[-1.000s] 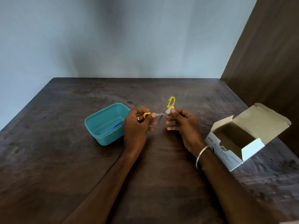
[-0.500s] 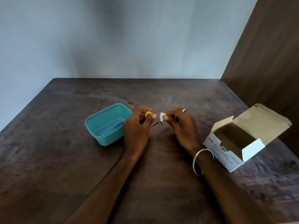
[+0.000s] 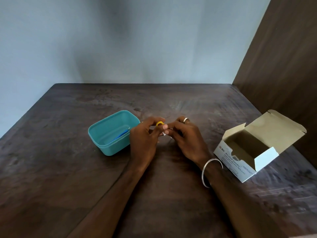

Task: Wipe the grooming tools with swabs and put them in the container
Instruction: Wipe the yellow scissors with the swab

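Note:
My left hand (image 3: 144, 136) grips small scissors by a yellow finger ring (image 3: 159, 123); most of the scissors are hidden between my fingers. My right hand (image 3: 187, 138) meets it just to the right and pinches a small white swab (image 3: 164, 133), of which only a corner shows, against the blades. Both hands hover over the middle of the dark wooden table (image 3: 171, 103). The teal plastic container (image 3: 109, 146) stands just left of my left hand, with a blue tool (image 3: 122, 134) lying inside.
An open cardboard box of alcohol swabs (image 3: 240, 160) stands at the right, its lid flaps (image 3: 274, 127) up. A dark wooden panel (image 3: 283, 66) rises along the right side and a pale wall (image 3: 120, 40) stands behind the table.
The scissors were spread with one yellow ring raised; now they are folded into my hands. My right hand has turned over and closed in against my left, covering the swab and blades.

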